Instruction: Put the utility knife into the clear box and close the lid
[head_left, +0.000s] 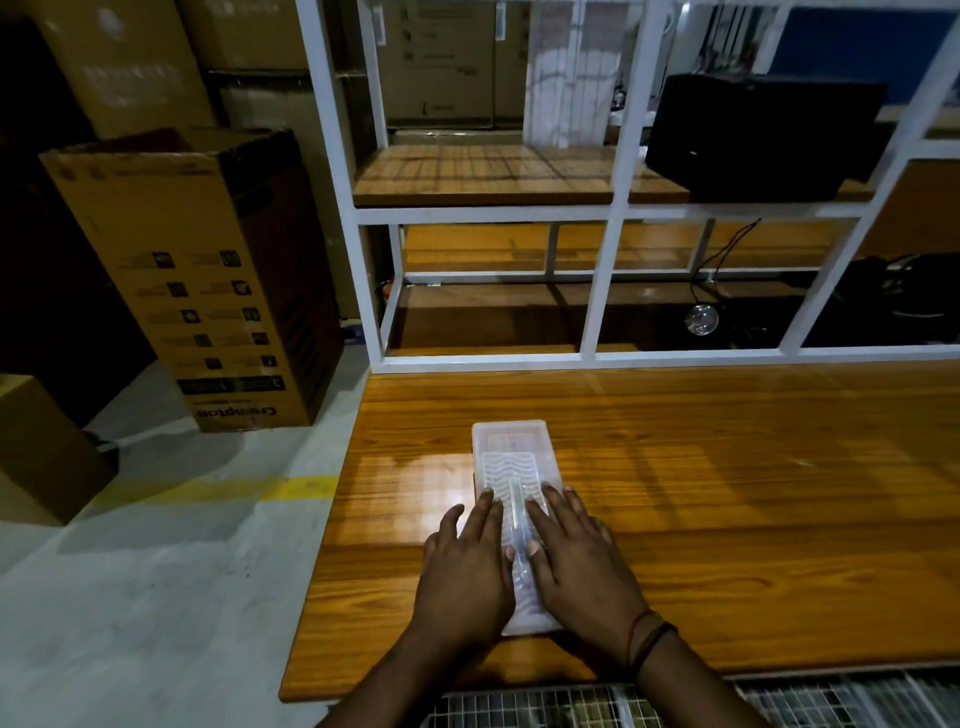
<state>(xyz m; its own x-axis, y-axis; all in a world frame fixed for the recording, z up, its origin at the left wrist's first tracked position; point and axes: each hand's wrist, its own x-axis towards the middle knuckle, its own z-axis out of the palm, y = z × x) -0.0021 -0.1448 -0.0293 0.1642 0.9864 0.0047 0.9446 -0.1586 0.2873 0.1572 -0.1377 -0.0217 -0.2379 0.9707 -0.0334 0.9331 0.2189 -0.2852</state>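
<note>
Both hands lie flat, palms down, on the lid (511, 457) of the clear box (550, 470). The left hand (467, 566) has its fingers spread and straight, gripping nothing; the right hand (576, 561) mirrors it, open and pressing on the lid, with dark bands (647, 636) round the wrist. Between the two hands runs a raised clear ridge (517, 512) along the lid's middle. The lid sits down over the box. The knife cannot be made out — the frosted, ribbed plastic hides whatever is inside.

The box lies lengthwise on the wooden table (727, 493), near its left edge, its long axis running from 6 to 12 o'clock. The table around it is bare, with nothing blocking the hands.

At 12 o'clock, beyond the table's far edge, stands a white metal frame (608, 208) with wooden shelves. At 1 o'clock on an upper shelf sits a black case (763, 135); lower down, a cable and a small round shiny thing (701, 319). At 10 o'clock a tall cardboard carton (192, 280) stands on the grey floor (156, 571), well apart from the table, with more cartons behind it — and a yellow line (291, 488) on the floor at 9 o'clock.
</note>
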